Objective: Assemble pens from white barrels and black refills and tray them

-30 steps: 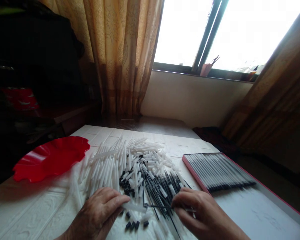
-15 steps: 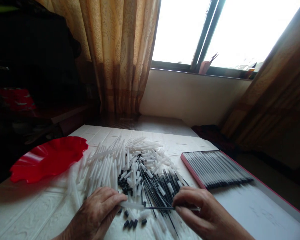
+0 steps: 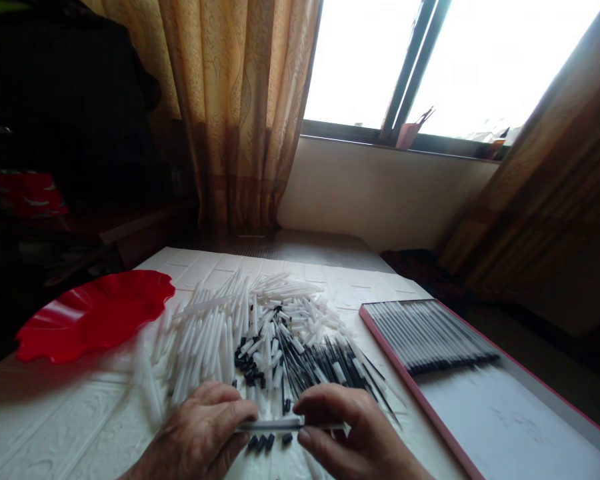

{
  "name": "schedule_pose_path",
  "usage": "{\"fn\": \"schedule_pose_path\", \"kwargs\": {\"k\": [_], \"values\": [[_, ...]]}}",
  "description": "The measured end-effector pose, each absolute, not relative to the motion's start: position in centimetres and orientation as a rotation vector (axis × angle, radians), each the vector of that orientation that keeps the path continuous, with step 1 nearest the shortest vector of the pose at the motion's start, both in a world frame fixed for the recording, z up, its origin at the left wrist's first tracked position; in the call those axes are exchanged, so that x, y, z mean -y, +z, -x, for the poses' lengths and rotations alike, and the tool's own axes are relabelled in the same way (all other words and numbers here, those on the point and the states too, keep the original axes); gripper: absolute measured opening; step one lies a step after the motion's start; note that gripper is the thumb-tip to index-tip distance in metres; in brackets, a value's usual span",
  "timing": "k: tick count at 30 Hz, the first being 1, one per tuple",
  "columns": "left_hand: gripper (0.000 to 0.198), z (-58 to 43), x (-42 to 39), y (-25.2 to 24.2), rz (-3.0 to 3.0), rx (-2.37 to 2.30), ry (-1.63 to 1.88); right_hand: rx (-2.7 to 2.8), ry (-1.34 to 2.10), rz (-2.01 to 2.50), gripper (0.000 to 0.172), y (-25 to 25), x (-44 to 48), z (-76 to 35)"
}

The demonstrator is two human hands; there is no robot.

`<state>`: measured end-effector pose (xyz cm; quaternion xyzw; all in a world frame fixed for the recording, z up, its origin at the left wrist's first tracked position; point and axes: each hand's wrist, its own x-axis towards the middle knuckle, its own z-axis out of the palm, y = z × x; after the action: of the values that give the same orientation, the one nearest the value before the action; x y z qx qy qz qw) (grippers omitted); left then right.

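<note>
My left hand (image 3: 200,433) pinches one end of a white pen barrel (image 3: 273,425) held level just above the table. My right hand (image 3: 353,433) has its fingers closed on the other end, where a thin black refill goes into the barrel. Both hands are close together at the near edge of the heap. Behind them lies a pile of white barrels (image 3: 215,333), small white caps (image 3: 300,310) and black refills (image 3: 325,367). A few small black end plugs (image 3: 265,441) lie under the held barrel.
A red wavy-edged dish (image 3: 93,313) sits at the left of the white table cover (image 3: 55,427). A flat pink-rimmed box (image 3: 480,413) at the right holds a row of finished pens (image 3: 430,337). Curtain and window are behind.
My right hand has moved left toward my left hand, and the black refill has slid into the white barrel. The left hand stayed about where it was.
</note>
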<state>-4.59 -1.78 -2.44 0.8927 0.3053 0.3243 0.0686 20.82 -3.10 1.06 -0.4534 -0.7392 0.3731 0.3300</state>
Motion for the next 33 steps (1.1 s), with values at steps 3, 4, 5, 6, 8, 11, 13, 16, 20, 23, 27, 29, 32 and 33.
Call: {"fn": "schedule_pose_path", "kwargs": {"k": [3, 4, 5, 6, 8, 11, 13, 16, 20, 23, 27, 29, 32, 33], "values": [[0.018, 4.6, 1.9, -2.5, -2.675, -0.93, 0.938, 1.916, 0.961, 1.124, 0.023, 0.0, 3.0, -20.0], [0.018, 4.7, 1.8, -2.5, -2.684, -0.917, 0.943, 1.912, 0.97, 1.117, 0.027, -0.2, 3.0, -19.9], [0.018, 4.7, 1.8, -2.5, -2.698, -0.901, 0.956, 1.909, 0.988, 1.115, 0.031, -0.2, 3.0, -19.8], [0.018, 4.7, 1.7, -2.5, -2.714, -0.888, 0.97, 1.907, 1.01, 1.12, 0.034, -0.2, 3.0, -19.8], [0.018, 4.7, 1.7, -2.4, -2.74, -0.869, 0.997, 1.892, 1.038, 1.142, 0.037, 0.0, 3.0, -19.9], [0.02, 4.8, 1.8, -2.2, -2.737, -0.876, 1.027, 1.935, 1.013, 1.176, 0.036, 0.1, 3.1, -20.1], [0.021, 4.8, 1.9, -2.0, -2.722, -0.896, 1.055, 2.041, 0.887, 1.192, 0.024, -0.1, 3.1, -20.3], [0.023, 4.8, 1.9, -1.6, -2.699, -0.923, 1.087, 2.2, 0.646, 1.239, 0.015, -0.2, 2.9, -20.5], [0.022, 4.8, 2.0, -1.4, -2.647, -0.931, 1.075, 2.298, 0.574, 1.329, 0.02, -0.2, 2.7, -20.6], [0.019, 4.8, 2.0, -1.6, -2.582, -0.936, 1.027, 2.42, 0.595, 1.428, 0.019, -0.4, 2.6, -20.5], [0.016, 4.9, 1.9, -2.0, -2.527, -0.963, 0.959, 2.602, 0.529, 1.524, 0.025, -1.0, 2.5, -20.0], [0.018, 5.0, 1.8, -2.1, -2.521, -0.923, 0.914, 2.655, 0.461, 1.559, 0.024, -1.2, 2.4, -19.7], [0.022, 5.0, 1.7, -2.2, -2.524, -0.853, 0.853, 2.69, 0.357, 1.586, 0.019, -1.4, 2.4, -19.1], [0.022, 5.0, 1.7, -2.3, -2.528, -0.839, 0.834, 2.697, 0.326, 1.59, 0.018, -1.5, 2.4, -18.9]]}}
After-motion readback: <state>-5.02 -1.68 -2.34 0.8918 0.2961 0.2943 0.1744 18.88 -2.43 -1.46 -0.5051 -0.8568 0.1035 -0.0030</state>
